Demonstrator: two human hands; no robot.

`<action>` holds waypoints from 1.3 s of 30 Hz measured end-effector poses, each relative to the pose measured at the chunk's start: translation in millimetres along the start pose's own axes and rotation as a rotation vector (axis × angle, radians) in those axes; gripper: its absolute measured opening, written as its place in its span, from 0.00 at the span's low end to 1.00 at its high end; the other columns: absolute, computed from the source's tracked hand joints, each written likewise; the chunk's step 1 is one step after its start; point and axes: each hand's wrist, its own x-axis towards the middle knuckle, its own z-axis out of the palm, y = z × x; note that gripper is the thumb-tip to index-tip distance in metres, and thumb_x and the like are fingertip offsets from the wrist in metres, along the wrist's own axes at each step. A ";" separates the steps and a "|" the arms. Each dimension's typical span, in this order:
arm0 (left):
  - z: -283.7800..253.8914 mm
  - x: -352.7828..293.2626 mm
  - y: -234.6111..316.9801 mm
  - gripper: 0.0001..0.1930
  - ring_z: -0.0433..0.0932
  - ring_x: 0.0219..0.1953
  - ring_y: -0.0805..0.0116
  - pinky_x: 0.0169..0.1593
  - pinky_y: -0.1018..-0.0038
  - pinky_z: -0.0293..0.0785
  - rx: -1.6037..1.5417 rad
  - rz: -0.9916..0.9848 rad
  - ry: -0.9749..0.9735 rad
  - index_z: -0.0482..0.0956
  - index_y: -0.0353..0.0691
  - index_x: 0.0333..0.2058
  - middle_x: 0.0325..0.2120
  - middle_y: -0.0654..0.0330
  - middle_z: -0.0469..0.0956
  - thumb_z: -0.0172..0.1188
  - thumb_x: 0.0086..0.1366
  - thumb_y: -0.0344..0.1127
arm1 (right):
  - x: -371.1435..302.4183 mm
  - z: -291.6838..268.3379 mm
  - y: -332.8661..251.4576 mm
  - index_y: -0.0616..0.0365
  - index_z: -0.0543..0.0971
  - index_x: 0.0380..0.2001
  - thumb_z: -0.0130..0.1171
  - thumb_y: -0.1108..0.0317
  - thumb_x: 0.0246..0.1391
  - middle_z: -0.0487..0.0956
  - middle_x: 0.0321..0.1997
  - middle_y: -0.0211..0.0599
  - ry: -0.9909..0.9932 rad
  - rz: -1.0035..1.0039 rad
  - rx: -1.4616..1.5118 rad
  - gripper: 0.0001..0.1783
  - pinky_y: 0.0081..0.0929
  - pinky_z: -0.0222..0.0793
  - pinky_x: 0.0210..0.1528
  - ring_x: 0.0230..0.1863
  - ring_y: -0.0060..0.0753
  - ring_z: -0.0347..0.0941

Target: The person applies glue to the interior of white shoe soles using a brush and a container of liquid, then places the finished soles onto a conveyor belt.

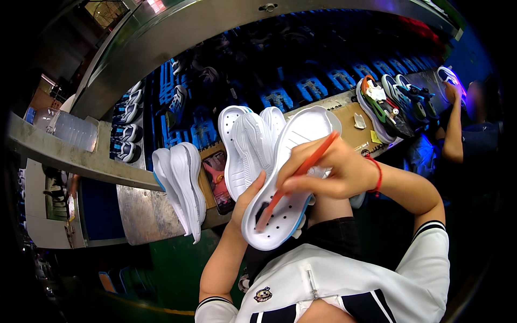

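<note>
A white shoe sole (pixel 287 218) is tilted over my lap, its inner face turned up and dotted with small dark holes. My left hand (pixel 246 203) grips its left edge. Between the fingers of my right hand (pixel 339 171) is a red brush (pixel 311 157), slanting down across the sole. Its tip touches or hovers just over the heel end, beside a dark oval patch, and is blurred. Behind the held sole, several more white soles (pixel 232 146) lean together on the bench. Another stack of white soles (pixel 186 183) stands farther left.
A phone with a colourful picture (pixel 216 180) lies on the cardboard-topped bench. Finished-looking sneakers (pixel 371 107) stand at the right, near another person's arm (pixel 455 132). A metal frame (pixel 97 161) borders the dark, blue-lit rack; a clear plastic jug (pixel 70 129) sits left.
</note>
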 end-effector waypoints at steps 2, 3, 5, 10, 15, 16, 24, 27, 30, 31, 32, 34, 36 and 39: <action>-4.2 -3.0 -1.2 0.36 0.76 0.35 0.42 0.34 0.50 0.77 -0.070 -0.038 -0.134 0.52 0.33 0.62 0.45 0.33 0.68 0.39 0.67 0.57 | -8.8 -13.8 -2.1 0.67 0.80 0.31 0.58 0.72 0.54 0.80 0.28 0.37 0.197 0.251 0.043 0.08 0.21 0.70 0.34 0.26 0.22 0.75; -6.9 -4.6 -2.4 0.37 0.76 0.35 0.40 0.34 0.47 0.76 -0.037 -0.076 -0.296 0.52 0.32 0.62 0.47 0.32 0.67 0.38 0.66 0.58 | -14.4 -20.6 10.6 0.67 0.80 0.31 0.56 0.70 0.55 0.80 0.27 0.38 0.390 0.350 0.183 0.10 0.17 0.68 0.31 0.24 0.20 0.74; -15.4 0.4 -3.2 0.36 0.75 0.44 0.39 0.42 0.46 0.75 -0.075 -0.141 -0.429 0.54 0.31 0.62 0.50 0.35 0.67 0.38 0.65 0.56 | -29.0 -49.0 34.5 0.68 0.79 0.34 0.53 0.67 0.58 0.80 0.26 0.38 0.511 0.409 0.016 0.13 0.15 0.65 0.29 0.26 0.18 0.73; -14.0 2.3 -9.1 0.33 0.75 0.49 0.49 0.52 0.56 0.72 0.086 0.078 -0.268 0.57 0.32 0.61 0.52 0.42 0.69 0.44 0.63 0.49 | -42.3 -53.3 28.8 0.69 0.78 0.36 0.51 0.68 0.59 0.80 0.27 0.40 0.729 0.324 0.039 0.13 0.17 0.66 0.32 0.27 0.21 0.74; -17.7 -3.6 -0.4 0.31 0.73 0.51 0.60 0.58 0.66 0.68 0.336 0.497 -0.005 0.65 0.33 0.55 0.47 0.52 0.74 0.62 0.50 0.24 | -47.1 -31.7 12.4 0.70 0.79 0.36 0.54 0.70 0.58 0.81 0.31 0.44 0.667 0.271 0.123 0.11 0.18 0.70 0.33 0.31 0.25 0.78; -15.4 -4.9 -0.1 0.31 0.74 0.49 0.62 0.57 0.68 0.69 0.429 0.513 0.059 0.67 0.34 0.53 0.45 0.55 0.74 0.64 0.47 0.20 | -46.7 -23.7 8.6 0.69 0.79 0.36 0.55 0.71 0.57 0.81 0.32 0.44 0.642 0.300 0.164 0.10 0.18 0.71 0.33 0.32 0.26 0.78; -15.2 -3.7 -12.3 0.33 0.72 0.50 0.65 0.56 0.70 0.68 0.692 0.731 0.123 0.65 0.36 0.54 0.46 0.57 0.72 0.66 0.48 0.22 | -37.4 1.4 18.5 0.65 0.81 0.34 0.57 0.74 0.53 0.82 0.32 0.37 0.507 0.214 -0.092 0.07 0.21 0.73 0.39 0.33 0.26 0.79; -12.4 -3.7 -3.7 0.33 0.72 0.50 0.65 0.56 0.69 0.68 0.715 0.774 0.171 0.65 0.37 0.54 0.46 0.57 0.72 0.66 0.48 0.22 | -47.5 -16.6 22.9 0.66 0.81 0.34 0.57 0.73 0.54 0.82 0.32 0.39 0.523 0.273 -0.182 0.07 0.20 0.73 0.38 0.33 0.26 0.79; -14.9 3.5 -6.4 0.33 0.70 0.51 0.65 0.57 0.70 0.66 0.783 0.803 0.181 0.66 0.37 0.55 0.48 0.57 0.70 0.67 0.48 0.24 | -38.1 -2.9 21.6 0.66 0.80 0.36 0.57 0.73 0.55 0.81 0.34 0.40 0.533 0.209 -0.007 0.08 0.20 0.72 0.36 0.34 0.25 0.78; -14.3 6.3 -9.4 0.33 0.70 0.52 0.65 0.57 0.70 0.66 0.810 0.822 0.178 0.66 0.37 0.55 0.48 0.57 0.70 0.67 0.49 0.25 | -32.7 2.8 18.7 0.65 0.80 0.36 0.57 0.74 0.55 0.81 0.33 0.40 0.490 0.197 0.078 0.08 0.21 0.73 0.36 0.34 0.26 0.78; -8.5 7.1 -11.5 0.33 0.69 0.52 0.65 0.57 0.70 0.65 0.876 0.843 0.136 0.65 0.37 0.55 0.49 0.57 0.69 0.68 0.48 0.25 | -26.6 4.1 15.8 0.66 0.80 0.36 0.57 0.74 0.54 0.81 0.33 0.41 0.436 0.141 -0.048 0.08 0.22 0.73 0.36 0.34 0.27 0.78; -13.6 9.1 -9.5 0.34 0.69 0.52 0.65 0.57 0.70 0.65 0.909 0.881 0.144 0.65 0.36 0.55 0.49 0.57 0.70 0.68 0.48 0.25 | -21.6 -0.2 17.8 0.66 0.80 0.36 0.58 0.75 0.54 0.81 0.33 0.41 0.402 0.094 -0.103 0.08 0.22 0.73 0.37 0.35 0.28 0.78; -14.3 5.2 -9.3 0.35 0.69 0.54 0.64 0.60 0.67 0.63 0.889 0.875 0.205 0.64 0.38 0.56 0.51 0.57 0.68 0.65 0.47 0.25 | -27.5 -14.1 31.1 0.67 0.79 0.36 0.57 0.76 0.54 0.81 0.33 0.41 0.441 0.152 -0.042 0.07 0.23 0.73 0.39 0.36 0.28 0.78; -13.8 -1.9 -4.5 0.34 0.70 0.53 0.63 0.57 0.68 0.66 0.856 0.918 0.228 0.65 0.35 0.55 0.49 0.55 0.71 0.69 0.49 0.28 | -44.8 -35.6 35.0 0.67 0.79 0.36 0.56 0.76 0.54 0.81 0.34 0.41 0.465 0.183 -0.265 0.07 0.22 0.73 0.38 0.35 0.29 0.78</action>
